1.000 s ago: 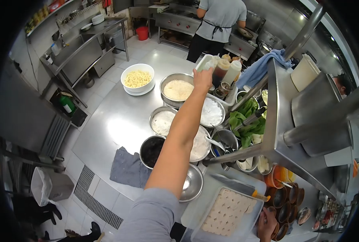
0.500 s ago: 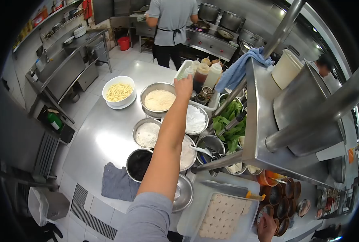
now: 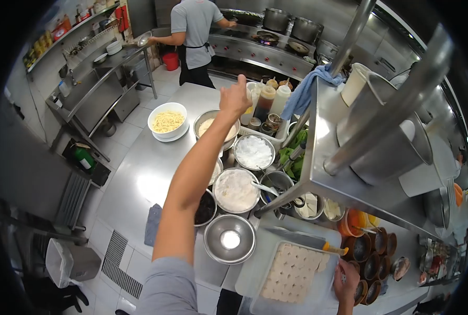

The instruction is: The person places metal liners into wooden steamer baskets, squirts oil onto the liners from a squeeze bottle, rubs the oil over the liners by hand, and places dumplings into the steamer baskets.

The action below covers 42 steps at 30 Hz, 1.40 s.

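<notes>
My left hand (image 3: 235, 98) is raised over the far side of the table, fingers curled and one digit pointing up. It is just left of a clear squeeze bottle (image 3: 253, 93); whatever its fingers hold is hidden. Beside it stand a dark-sauce bottle (image 3: 264, 102) and a white bottle (image 3: 280, 100). At the lower right, my right hand (image 3: 345, 281) has bent fingers by the rim of a plastic tray of pale, dimpled food (image 3: 291, 273). Small brown pots (image 3: 370, 268) lie right of that hand. Its fingertips do not show clearly.
Bowls of white powder (image 3: 254, 152) and pale flour (image 3: 237, 189), plus a steel bowl (image 3: 229, 239), stand along my forearm. A noodle bowl (image 3: 167, 122) is at left. A knife (image 3: 297, 239) lies behind the tray. A steel shelf (image 3: 318, 152) overhangs the right. A co-worker (image 3: 194, 37) stands near the stove.
My left hand has drawn slightly left and up from the squeeze bottles. My right hand has shifted up, closer to the tray's rim. The co-worker has turned, one arm stretched left holding a round metal utensil.
</notes>
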Available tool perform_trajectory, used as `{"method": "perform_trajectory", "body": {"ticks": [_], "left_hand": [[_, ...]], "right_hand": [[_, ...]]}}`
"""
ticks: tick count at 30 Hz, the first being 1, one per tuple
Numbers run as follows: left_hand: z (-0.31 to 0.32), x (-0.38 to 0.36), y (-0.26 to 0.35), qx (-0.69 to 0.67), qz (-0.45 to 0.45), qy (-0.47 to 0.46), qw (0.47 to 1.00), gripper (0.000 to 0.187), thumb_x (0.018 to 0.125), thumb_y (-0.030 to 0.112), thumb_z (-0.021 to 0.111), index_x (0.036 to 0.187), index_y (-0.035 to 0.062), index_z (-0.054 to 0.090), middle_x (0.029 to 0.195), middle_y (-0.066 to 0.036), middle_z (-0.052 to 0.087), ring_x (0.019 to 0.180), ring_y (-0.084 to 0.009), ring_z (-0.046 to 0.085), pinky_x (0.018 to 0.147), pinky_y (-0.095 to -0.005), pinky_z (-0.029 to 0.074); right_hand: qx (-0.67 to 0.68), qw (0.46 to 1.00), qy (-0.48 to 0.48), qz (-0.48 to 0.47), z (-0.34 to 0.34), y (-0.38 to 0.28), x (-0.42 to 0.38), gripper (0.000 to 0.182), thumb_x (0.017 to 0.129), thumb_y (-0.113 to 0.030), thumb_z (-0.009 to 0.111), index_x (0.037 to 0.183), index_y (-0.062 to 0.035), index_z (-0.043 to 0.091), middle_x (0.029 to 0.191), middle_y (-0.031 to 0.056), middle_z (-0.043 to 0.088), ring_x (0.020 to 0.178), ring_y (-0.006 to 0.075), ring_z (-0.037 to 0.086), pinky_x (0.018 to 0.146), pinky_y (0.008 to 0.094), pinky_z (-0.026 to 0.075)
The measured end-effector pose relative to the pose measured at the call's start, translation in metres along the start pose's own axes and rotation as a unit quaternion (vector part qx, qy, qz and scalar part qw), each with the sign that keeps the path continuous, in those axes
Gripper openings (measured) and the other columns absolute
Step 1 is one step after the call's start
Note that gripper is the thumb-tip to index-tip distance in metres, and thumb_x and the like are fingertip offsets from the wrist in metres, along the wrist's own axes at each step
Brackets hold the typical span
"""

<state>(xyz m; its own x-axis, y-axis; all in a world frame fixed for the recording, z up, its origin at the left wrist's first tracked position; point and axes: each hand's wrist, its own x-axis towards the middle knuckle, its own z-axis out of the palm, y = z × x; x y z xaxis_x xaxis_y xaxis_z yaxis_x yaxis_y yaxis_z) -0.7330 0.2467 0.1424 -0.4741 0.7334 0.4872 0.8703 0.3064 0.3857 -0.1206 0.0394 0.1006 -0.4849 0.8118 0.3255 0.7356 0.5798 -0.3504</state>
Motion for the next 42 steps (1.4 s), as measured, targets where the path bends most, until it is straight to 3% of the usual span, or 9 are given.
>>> {"method": "perform_trajectory", "body": {"ticks": [8, 11, 14, 18, 20, 23, 25, 30, 42], "left_hand": [[-0.212, -0.190, 0.048, -0.043, 0.106, 0.008, 0.993, 0.053, 0.070, 0.013, 0.086, 0.109, 0.0058, 0.051, 0.090, -0.019, 0.067, 0.085, -0.0430, 0.066, 0.077, -0.0502, 0.051], [-0.266, -0.276, 0.110, -0.001, 0.082, -0.088, 0.993, 0.054, 0.067, 0.009, 0.085, 0.109, 0.0083, 0.052, 0.097, -0.013, 0.067, 0.085, -0.0411, 0.061, 0.077, -0.0499, 0.047], [-0.262, -0.348, 0.165, -0.105, 0.082, -0.186, 0.974, 0.056, 0.065, 0.009, 0.086, 0.110, 0.0058, 0.053, 0.101, -0.011, 0.068, 0.088, -0.0362, 0.064, 0.082, -0.0447, 0.050], [-0.216, -0.423, 0.239, -0.280, 0.038, -0.311, 0.907, 0.061, 0.067, 0.011, 0.090, 0.115, 0.0020, 0.053, 0.104, -0.012, 0.069, 0.097, -0.0294, 0.068, 0.088, -0.0394, 0.052], [-0.194, -0.456, 0.276, -0.386, -0.061, -0.356, 0.849, 0.060, 0.072, 0.014, 0.091, 0.117, 0.0017, 0.052, 0.111, -0.011, 0.069, 0.107, -0.0265, 0.068, 0.094, -0.0376, 0.052], [-0.164, -0.495, 0.316, -0.441, -0.011, -0.368, 0.819, 0.067, 0.075, 0.011, 0.090, 0.127, 0.0042, 0.047, 0.133, -0.014, 0.063, 0.116, -0.0251, 0.065, 0.101, -0.0406, 0.050], [-0.159, -0.510, 0.338, -0.446, -0.018, -0.367, 0.816, 0.068, 0.077, 0.012, 0.089, 0.130, 0.0033, 0.049, 0.133, -0.014, 0.062, 0.116, -0.0265, 0.066, 0.100, -0.0397, 0.050], [-0.141, -0.544, 0.370, -0.453, -0.088, -0.414, 0.785, 0.068, 0.082, 0.012, 0.085, 0.138, 0.0020, 0.049, 0.137, -0.012, 0.060, 0.117, -0.0270, 0.066, 0.099, -0.0399, 0.051], [-0.140, -0.584, 0.377, -0.430, -0.126, -0.401, 0.799, 0.059, 0.085, 0.006, 0.078, 0.137, 0.0026, 0.051, 0.138, -0.014, 0.059, 0.115, -0.0257, 0.066, 0.100, -0.0395, 0.051]], "right_hand": [[0.203, 0.961, 0.064, -0.178, 0.020, -0.065, 0.045, 0.024, 0.081, 0.005, 0.076, 0.104, -0.0002, 0.074, 0.094, 0.0143, 0.075, 0.079, 0.0303, 0.071, 0.073, 0.0360, 0.056], [0.301, 0.938, 0.031, -0.170, 0.019, -0.096, 0.044, 0.034, 0.080, -0.005, 0.083, 0.112, -0.0027, 0.073, 0.109, 0.0150, 0.072, 0.094, 0.0310, 0.068, 0.083, 0.0384, 0.055], [0.368, 0.908, -0.060, -0.189, 0.001, -0.120, 0.029, 0.077, 0.081, -0.029, 0.086, 0.146, -0.0066, 0.051, 0.133, 0.0155, 0.063, 0.116, 0.0381, 0.063, 0.103, 0.0426, 0.050], [0.469, 0.857, -0.158, -0.144, -0.025, -0.093, -0.025, 0.084, 0.084, -0.033, 0.083, 0.153, -0.0103, 0.042, 0.136, 0.0169, 0.061, 0.120, 0.0395, 0.062, 0.106, 0.0443, 0.048], [0.427, 0.877, -0.214, -0.046, -0.037, -0.048, -0.063, 0.080, 0.086, -0.032, 0.081, 0.153, -0.0121, 0.041, 0.136, 0.0180, 0.061, 0.122, 0.0368, 0.062, 0.105, 0.0435, 0.049], [0.353, 0.880, -0.282, 0.147, -0.090, 0.019, -0.116, 0.074, 0.090, -0.040, 0.077, 0.148, -0.0095, 0.042, 0.127, 0.0217, 0.064, 0.112, 0.0402, 0.066, 0.095, 0.0472, 0.054], [0.253, 0.950, -0.135, 0.127, -0.103, 0.075, -0.161, 0.071, 0.088, -0.039, 0.077, 0.144, -0.0087, 0.045, 0.120, 0.0219, 0.067, 0.102, 0.0406, 0.069, 0.087, 0.0487, 0.056], [-0.032, 0.965, -0.159, 0.205, -0.144, 0.173, -0.195, 0.068, 0.083, -0.031, 0.081, 0.138, -0.0050, 0.051, 0.119, 0.0225, 0.067, 0.101, 0.0423, 0.069, 0.084, 0.0484, 0.057], [-0.126, 0.951, -0.205, 0.194, -0.126, 0.200, -0.171, 0.061, 0.082, -0.031, 0.080, 0.131, -0.0037, 0.056, 0.107, 0.0193, 0.072, 0.092, 0.0378, 0.073, 0.080, 0.0474, 0.059]]}}
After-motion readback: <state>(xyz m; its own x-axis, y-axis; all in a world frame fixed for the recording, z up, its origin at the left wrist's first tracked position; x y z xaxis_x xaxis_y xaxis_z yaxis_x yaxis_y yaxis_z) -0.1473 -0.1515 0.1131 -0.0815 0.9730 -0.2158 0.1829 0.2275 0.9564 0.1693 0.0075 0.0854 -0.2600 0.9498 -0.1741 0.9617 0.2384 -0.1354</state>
